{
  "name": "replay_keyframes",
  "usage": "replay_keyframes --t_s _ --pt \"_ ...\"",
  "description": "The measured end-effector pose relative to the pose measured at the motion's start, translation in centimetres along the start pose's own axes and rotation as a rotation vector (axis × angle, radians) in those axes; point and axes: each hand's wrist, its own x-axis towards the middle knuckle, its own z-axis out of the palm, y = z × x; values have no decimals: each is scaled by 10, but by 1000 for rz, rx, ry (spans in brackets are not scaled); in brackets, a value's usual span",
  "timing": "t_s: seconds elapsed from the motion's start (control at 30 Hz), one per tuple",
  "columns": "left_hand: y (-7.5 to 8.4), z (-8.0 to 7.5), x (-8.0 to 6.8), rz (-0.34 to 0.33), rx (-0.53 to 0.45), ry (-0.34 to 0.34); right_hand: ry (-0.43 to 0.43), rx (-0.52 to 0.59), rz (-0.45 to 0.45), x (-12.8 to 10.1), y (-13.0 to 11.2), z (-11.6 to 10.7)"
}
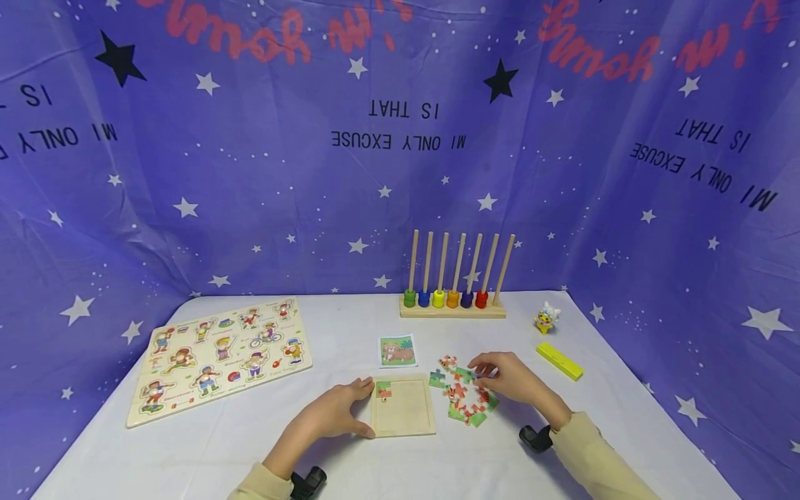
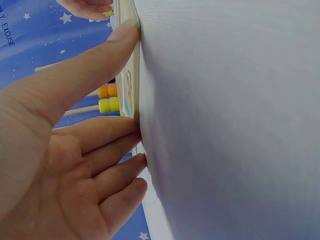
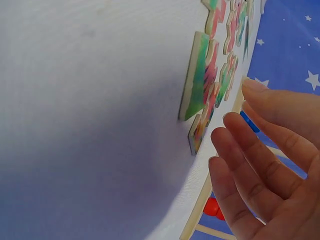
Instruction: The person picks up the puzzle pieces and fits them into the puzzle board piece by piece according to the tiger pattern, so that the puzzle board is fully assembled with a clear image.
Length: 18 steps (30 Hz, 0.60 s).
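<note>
Left hand (image 1: 334, 413) braces the wooden puzzle tray (image 1: 403, 406) with straight fingers, right hand (image 1: 509, 378) hovers loosely open over thin, light jigsaw pieces (image 1: 469, 399) — best pinched by their edges.

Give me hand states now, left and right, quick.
Left hand: open, straight fingers resting against the square wooden puzzle tray.
Right hand: open, fingers relaxed over the loose colourful jigsaw pieces, gripping nothing.

Left hand (image 1: 334, 410) braced against square wooden puzzle tray (image 1: 403, 406); right hand (image 1: 509, 377) atop loose colourful jigsaw pieces (image 1: 465, 394) just right of it.
</note>
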Motion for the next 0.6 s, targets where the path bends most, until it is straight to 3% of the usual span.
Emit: replay_keyframes --t_s 0.4,0.6 --pt "0 0 0 0 3 4 12 -18 -14 0 7 6" --pt "1 0 0 -7 -6 0 7 -29 31 5 5 9"
